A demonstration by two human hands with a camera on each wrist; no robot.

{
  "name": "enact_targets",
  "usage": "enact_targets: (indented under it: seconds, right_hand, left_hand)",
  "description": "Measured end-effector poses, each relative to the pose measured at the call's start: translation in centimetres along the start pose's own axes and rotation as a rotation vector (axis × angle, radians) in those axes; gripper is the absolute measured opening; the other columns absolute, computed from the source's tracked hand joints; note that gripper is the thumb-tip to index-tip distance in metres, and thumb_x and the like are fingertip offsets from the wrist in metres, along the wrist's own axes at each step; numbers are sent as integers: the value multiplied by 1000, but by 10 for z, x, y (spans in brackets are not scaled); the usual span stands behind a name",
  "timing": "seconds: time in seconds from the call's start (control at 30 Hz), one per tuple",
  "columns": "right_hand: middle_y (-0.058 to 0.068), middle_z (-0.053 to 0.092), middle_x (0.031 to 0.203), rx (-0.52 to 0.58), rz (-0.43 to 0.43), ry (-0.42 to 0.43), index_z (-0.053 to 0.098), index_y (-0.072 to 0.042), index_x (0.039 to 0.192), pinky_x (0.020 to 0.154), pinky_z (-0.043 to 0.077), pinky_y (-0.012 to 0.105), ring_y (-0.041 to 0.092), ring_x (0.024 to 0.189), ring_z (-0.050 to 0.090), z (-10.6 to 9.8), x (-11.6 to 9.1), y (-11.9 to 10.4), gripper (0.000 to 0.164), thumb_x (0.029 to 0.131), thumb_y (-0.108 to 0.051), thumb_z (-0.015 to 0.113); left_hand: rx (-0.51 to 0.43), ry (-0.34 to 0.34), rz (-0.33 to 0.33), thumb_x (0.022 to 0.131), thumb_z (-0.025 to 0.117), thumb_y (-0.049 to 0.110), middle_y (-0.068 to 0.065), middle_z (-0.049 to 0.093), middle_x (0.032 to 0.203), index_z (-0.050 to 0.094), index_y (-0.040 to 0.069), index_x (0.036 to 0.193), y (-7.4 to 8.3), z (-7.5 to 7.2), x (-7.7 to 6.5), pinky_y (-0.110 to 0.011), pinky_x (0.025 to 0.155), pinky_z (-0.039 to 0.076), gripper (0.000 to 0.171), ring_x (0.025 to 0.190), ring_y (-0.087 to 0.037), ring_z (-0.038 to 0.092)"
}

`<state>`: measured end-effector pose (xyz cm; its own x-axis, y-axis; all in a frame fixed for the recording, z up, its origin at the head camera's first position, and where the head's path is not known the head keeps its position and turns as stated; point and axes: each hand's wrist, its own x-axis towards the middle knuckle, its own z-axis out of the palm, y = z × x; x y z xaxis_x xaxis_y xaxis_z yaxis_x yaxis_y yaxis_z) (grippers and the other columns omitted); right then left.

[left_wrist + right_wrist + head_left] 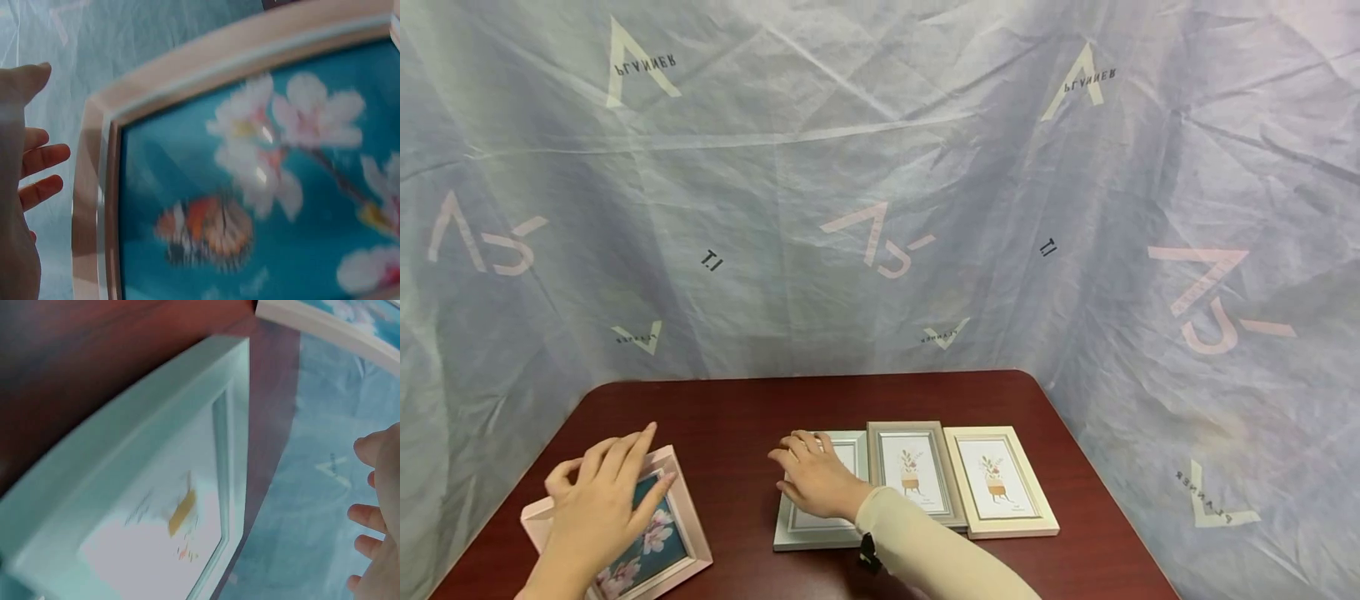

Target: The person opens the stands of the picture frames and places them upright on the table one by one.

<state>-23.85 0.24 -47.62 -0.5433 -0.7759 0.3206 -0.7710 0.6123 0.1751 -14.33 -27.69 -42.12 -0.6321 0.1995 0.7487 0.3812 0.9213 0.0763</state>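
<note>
Covering part of the pink frame (662,537) in the head view, the left hand (591,504) is held with its fingers (635,458) fairly straight and its thumb (651,504) spread away from them. In the left wrist view a gap is shown between these fingers and the frame's near edge; whether the frame is touched elsewhere cannot be told. The frame is placed at the left of the table (737,450), turned at an angle. By it, white and pink flowers (262,144) and an orange butterfly (209,228) on blue are enclosed, somewhat blurred.

The green frame (820,535), placed near the middle of the table, is partly covered by the right hand (820,479). Its fingers are loosely bent and set apart, and nothing is pinched by them; whether the frame is touched cannot be told. The wrist is covered by a cream sleeve (940,542), with a black strap (868,552) beneath.

To the right of the green frame, the brown frame (913,471) and the cream frame (996,483) are laid in a row with it, close side by side. In both, a potted plant is shown on white. The table is backed by a wrinkled grey cloth (790,250) marked with pale shapes and dark lettering.
</note>
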Motion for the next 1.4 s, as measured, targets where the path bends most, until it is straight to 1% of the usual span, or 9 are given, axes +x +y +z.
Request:
enact_targets:
  seconds: [0.2,0.33,0.53,0.63,0.73,0.83,1.0,1.13,1.4]
  right_hand:
    - [2,49,135,-30,11,-11,51,-20,136,104,34,42,22,131,41,-2,-16,18,41,99,-38,57]
    - [2,48,136,-26,22,-41,51,-20,135,105,33,43,22,132,40,-2,-28,30,40,99,-37,57]
    - [5,48,137,8,38,-72,51,-18,136,106,33,50,27,133,40,0,-51,49,40,100,-34,57]
    - [7,48,136,40,46,-70,51,-16,135,106,33,55,30,133,40,0,-63,58,40,99,-33,58]
    - [9,49,134,56,50,-55,51,-15,134,104,33,55,30,130,41,-1,-72,66,40,98,-32,59]
    - [9,50,133,54,61,-39,52,-15,133,104,33,55,29,128,43,-2,-80,72,40,97,-31,61]
    - [11,52,131,52,94,-25,53,-13,131,102,34,55,30,126,44,-5,-92,80,41,95,-30,64]
    - [13,52,130,65,130,-8,55,-11,131,100,34,56,33,124,45,-5,-101,87,41,95,-29,64]
    - [15,50,127,55,215,-18,54,-8,131,99,33,60,36,124,44,-4,-115,97,42,95,-28,65]
  left_hand:
    - [19,-6,55,101,26,66,-20,59,116,54,-3,135,17,15,9,-64,79,25,81,106,-41,47]
    - [5,-41,63,102,23,65,-20,58,118,52,-3,137,30,25,15,-62,79,26,81,108,-39,46]
    - [-6,-53,115,104,23,60,-21,57,118,50,-5,138,46,44,24,-60,79,27,79,107,-38,46]
    - [-7,-84,125,104,23,59,-20,57,120,49,-4,139,50,52,27,-59,80,27,77,109,-38,46]
    - [-7,-135,116,104,31,57,-19,56,123,47,-1,142,54,59,29,-58,82,27,71,112,-36,46]
    - [-12,-182,111,101,49,50,-17,56,125,44,1,145,59,67,30,-56,83,27,66,114,-35,45]
    - [-7,-223,120,91,68,39,-14,54,127,43,2,146,70,83,32,-56,84,28,71,116,-33,45]
    - [-15,-240,116,88,72,37,-14,54,128,43,1,146,79,94,34,-55,85,29,74,116,-32,45]
    - [-66,-273,76,90,72,37,-14,54,129,44,1,146,92,115,35,-54,87,29,72,116,-31,46]
